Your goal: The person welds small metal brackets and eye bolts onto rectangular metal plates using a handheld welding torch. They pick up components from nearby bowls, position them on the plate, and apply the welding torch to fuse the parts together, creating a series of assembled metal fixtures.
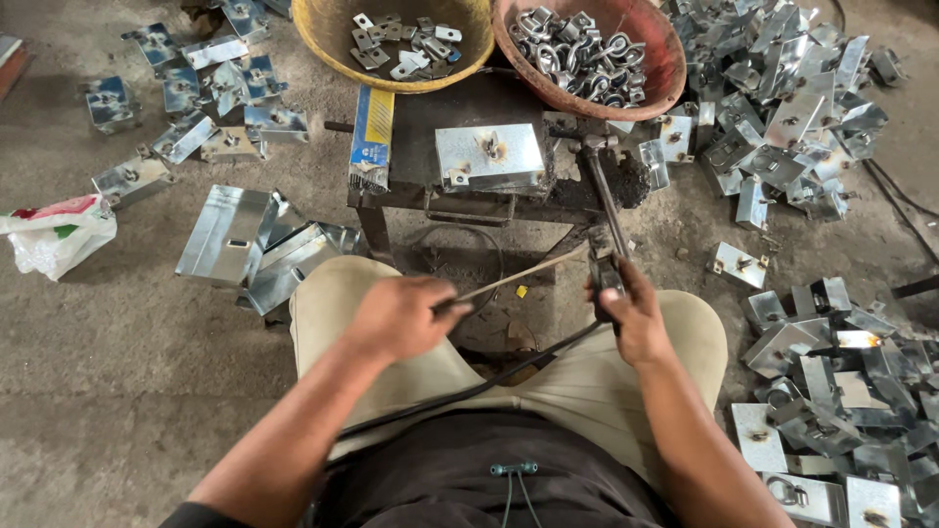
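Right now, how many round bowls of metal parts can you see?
2: a yellow bowl of flat plates at top centre, and a red bowl of metal loops just right of it. Both are cut off by the frame.

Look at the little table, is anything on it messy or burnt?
Yes. The shiny metal plate on the small dark stand has a brown scorched spot in its middle, unlike its clean silver surface. Black crumbly bits lie beside it at the stand's right edge.
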